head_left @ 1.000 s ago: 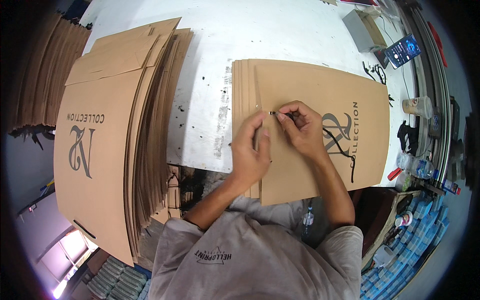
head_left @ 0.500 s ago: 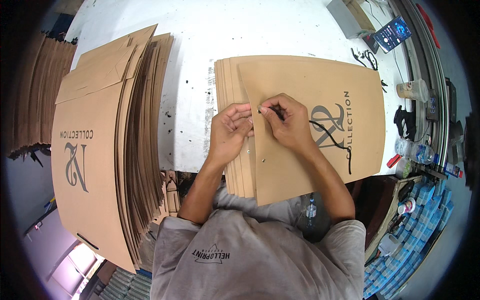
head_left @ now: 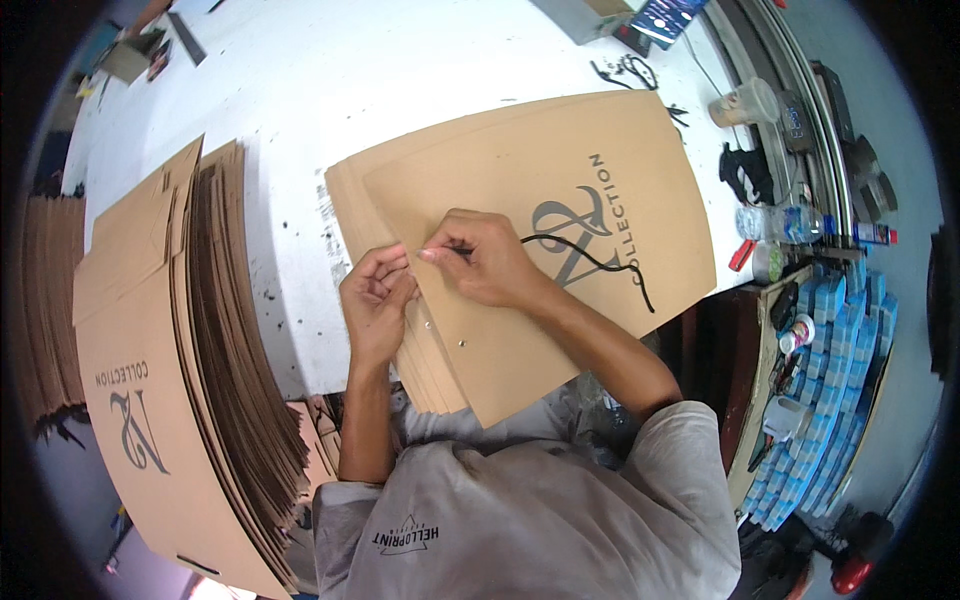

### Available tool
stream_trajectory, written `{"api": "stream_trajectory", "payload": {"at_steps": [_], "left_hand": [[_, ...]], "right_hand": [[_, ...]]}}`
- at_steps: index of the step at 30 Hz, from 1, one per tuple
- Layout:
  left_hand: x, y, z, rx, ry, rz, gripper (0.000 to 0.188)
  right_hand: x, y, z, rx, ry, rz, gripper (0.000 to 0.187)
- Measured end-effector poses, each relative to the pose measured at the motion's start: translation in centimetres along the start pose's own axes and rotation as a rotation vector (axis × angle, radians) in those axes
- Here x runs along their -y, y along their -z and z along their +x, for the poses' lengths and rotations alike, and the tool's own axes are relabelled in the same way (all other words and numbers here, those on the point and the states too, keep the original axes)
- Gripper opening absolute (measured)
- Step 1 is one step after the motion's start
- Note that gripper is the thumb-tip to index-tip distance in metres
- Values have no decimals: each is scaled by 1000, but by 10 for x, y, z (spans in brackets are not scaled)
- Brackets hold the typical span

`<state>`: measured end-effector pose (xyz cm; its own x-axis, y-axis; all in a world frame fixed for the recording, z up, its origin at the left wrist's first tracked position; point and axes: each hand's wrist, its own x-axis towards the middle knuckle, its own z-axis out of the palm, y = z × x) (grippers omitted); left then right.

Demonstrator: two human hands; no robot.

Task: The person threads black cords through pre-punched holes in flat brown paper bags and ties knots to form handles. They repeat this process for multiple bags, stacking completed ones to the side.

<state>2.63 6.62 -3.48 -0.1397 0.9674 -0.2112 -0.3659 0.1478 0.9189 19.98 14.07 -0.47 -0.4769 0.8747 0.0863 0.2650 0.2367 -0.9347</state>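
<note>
Flat brown paper bags (head_left: 540, 160) with dark printing lie stacked in front of me. The top one's left edge is lifted slightly off those below. My right hand (head_left: 480, 258) pinches a black cord (head_left: 585, 255) close to that edge, where a hole is covered by the fingertips. The rest of the cord trails right across the printing. At the same edge, my left hand (head_left: 375, 300) has its fingers curled, the tips tucked behind the top bag. Nearer to me, a metal eyelet (head_left: 462, 343) shows in the top bag.
A tall pile of similar bags (head_left: 140, 350) stands at the left of the white table (head_left: 400, 60). Along the right side are a plastic cup (head_left: 745, 103), a phone (head_left: 668, 18), loose black cords (head_left: 640, 72) and a bottle (head_left: 797, 224). Blue-and-white blocks (head_left: 830, 400) are stacked beyond the table.
The view has swung, so the bags and hands appear farther left and tilted. My right hand still pinches the cord at the bag's edge, with my left hand beside it.
</note>
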Motion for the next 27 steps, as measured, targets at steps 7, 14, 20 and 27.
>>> {"api": "stream_trajectory", "payload": {"at_steps": [7, 14, 20, 27], "left_hand": [[-2, 4, -2, -28, 0, 83, 27], [-4, 7, -6, -195, -142, 270, 26], [-38, 18, -34, -186, -218, 342, 17], [-33, 16, -21, 20, 188, 70, 46]], "right_hand": [[0, -5, -9, -82, 30, 62, 9], [5, -12, -2, -53, 24, 53, 10], [16, -27, -15, -31, 270, -121, 11], [45, -20, -26, -70, 358, -77, 10]]}}
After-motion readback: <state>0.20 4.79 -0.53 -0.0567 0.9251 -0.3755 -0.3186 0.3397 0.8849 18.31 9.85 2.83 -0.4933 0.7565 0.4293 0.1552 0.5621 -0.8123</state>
